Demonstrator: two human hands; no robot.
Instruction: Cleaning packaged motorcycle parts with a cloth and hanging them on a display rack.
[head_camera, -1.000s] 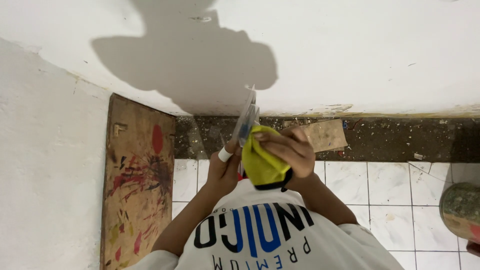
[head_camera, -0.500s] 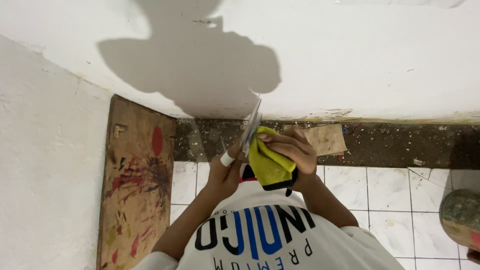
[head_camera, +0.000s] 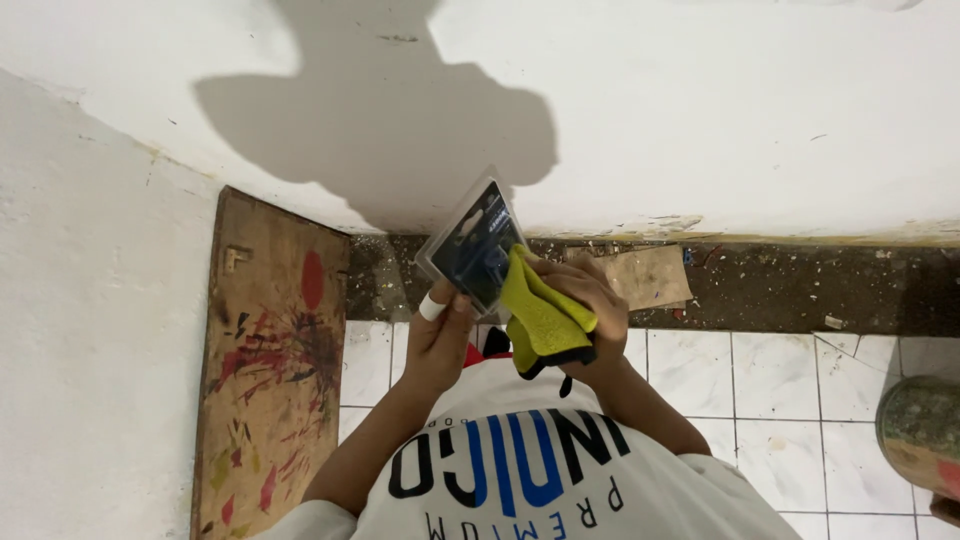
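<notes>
Looking down from the head cam, both hands are up in front of the chest, right above the white shirt (head_camera: 540, 490). Left hand (head_camera: 440, 335), with a white bandage on the thumb tip, is clamped on the lower edge of a clear plastic blister pack (head_camera: 472, 243) with a dark card inside. So the pack sticks up and away from that hand, tilted toward the white wall (head_camera: 700, 120). Right hand (head_camera: 590, 300) is closed around a bunched yellow cloth (head_camera: 540, 320), which touches the pack's right edge. Past the hands there's a dirty dark strip of floor with a scrap of cardboard (head_camera: 650, 275), and a paint-smeared wooden board (head_camera: 270, 360) leans on the left. White tiles (head_camera: 780, 370) underneath, plus a grubby bucket (head_camera: 925, 430) at the right edge.
</notes>
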